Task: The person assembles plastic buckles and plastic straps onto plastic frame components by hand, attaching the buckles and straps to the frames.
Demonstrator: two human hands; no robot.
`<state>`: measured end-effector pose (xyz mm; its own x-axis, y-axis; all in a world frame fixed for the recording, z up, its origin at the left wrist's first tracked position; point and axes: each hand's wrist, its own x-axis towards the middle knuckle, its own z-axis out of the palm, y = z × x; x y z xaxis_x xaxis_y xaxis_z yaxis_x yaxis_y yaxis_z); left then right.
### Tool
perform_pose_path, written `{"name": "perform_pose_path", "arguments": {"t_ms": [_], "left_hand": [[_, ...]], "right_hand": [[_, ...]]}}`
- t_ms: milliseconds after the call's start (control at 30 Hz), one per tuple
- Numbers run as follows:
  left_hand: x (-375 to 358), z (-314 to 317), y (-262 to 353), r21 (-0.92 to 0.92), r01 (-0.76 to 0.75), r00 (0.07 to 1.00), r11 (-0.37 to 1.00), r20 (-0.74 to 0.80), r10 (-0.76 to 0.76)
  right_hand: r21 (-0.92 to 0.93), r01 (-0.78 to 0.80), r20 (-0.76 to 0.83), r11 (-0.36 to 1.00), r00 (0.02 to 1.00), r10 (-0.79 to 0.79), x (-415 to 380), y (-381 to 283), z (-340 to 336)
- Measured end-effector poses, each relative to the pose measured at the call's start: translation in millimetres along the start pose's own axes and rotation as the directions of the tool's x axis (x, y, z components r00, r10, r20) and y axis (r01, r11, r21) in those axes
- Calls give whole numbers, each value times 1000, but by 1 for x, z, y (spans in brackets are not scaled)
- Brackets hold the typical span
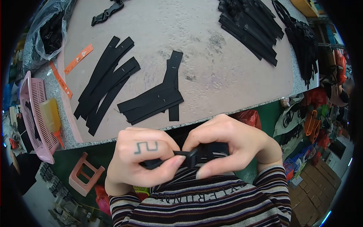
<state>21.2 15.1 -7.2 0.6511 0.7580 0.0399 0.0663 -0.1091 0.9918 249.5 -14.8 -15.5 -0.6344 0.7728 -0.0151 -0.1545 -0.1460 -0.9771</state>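
Observation:
Close to my body, just off the table's front edge, my hands meet at a small black plastic buckle point(191, 158). My left hand point(145, 153), with a drawn mark on its back, pinches a black strap point(179, 153) between thumb and forefinger, right at the buckle. My right hand point(232, 142) has its thumb and fingers curled round the buckle's other side. Fingers partly hide where strap and buckle meet. On the table ahead lie black strap pieces point(153, 102) in a crossed pile, and more black straps point(106, 81) to their left.
The table point(211, 83) has a worn mat. A black clip buckle point(107, 13) lies at the back. Black straps point(251, 32) are heaped back right. Left are a plastic bag point(34, 49), orange strips point(78, 59), a pink basket point(39, 109) and a yellow bottle point(51, 115). A stool point(86, 174) stands below.

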Motion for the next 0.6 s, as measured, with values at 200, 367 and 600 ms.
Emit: {"name": "perform_pose_path", "arguments": {"t_ms": [200,367,600], "left_hand": [[-1,-14,15,52,23,1000,998,17,-24],[-2,-14,12,56,92,996,994,9,-92],[0,-11,10,142,77,997,987,1,-78]], "right_hand": [[-269,10,-120,963,992,-44,-9,-5,3],[-202,-31,-139,979,990,3,-9,-7,2],[-185,-1,-114,983,993,-21,-9,-5,0]]}}
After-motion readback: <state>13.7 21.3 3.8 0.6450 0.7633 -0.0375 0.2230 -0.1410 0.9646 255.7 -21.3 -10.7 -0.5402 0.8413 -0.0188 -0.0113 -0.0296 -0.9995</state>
